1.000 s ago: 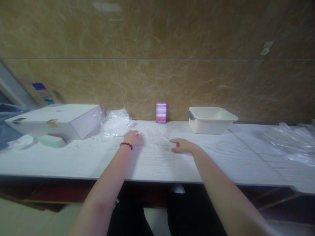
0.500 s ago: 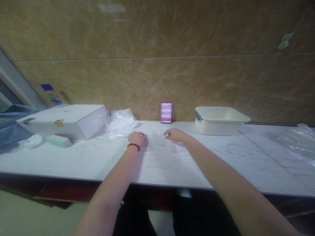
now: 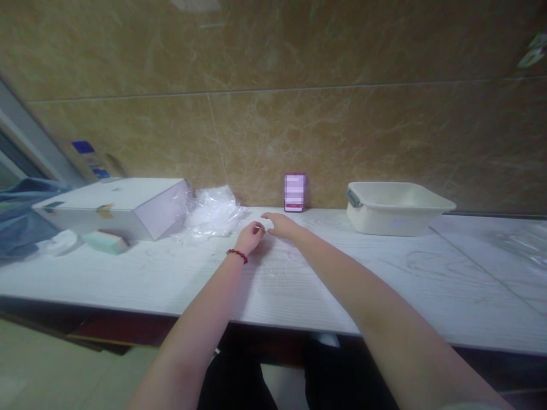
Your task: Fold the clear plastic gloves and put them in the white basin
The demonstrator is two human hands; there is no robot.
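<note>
My left hand [image 3: 251, 238], with a dark red bead bracelet [image 3: 238, 255] on its wrist, is closed in a pinch over the white table [image 3: 299, 296]. A thin clear plastic bag [image 3: 274, 269] hangs or lies just below its fingertips, hard to make out against the tabletop. Right beside it is my right hand [image 3: 282, 225], palm turned to the left, its thumb and fingers curved and apart around the left fingertips. No object shows between the right fingers. To the left of both hands lies a heap of clear plastic bags [image 3: 216, 212].
A phone [image 3: 294, 193] leans upright on the tiled wall. To the right stands a cream plastic basin [image 3: 391, 219] with a grey handle; more clear plastic [image 3: 527, 242] lies beyond. At left are a white box [image 3: 145, 219], a pale green block [image 3: 105, 242] and a white roll [image 3: 62, 244].
My right hand has moved left to meet my left hand, which has shifted slightly right. The clear plastic spread between them has bunched up. The view has turned a little left.
</note>
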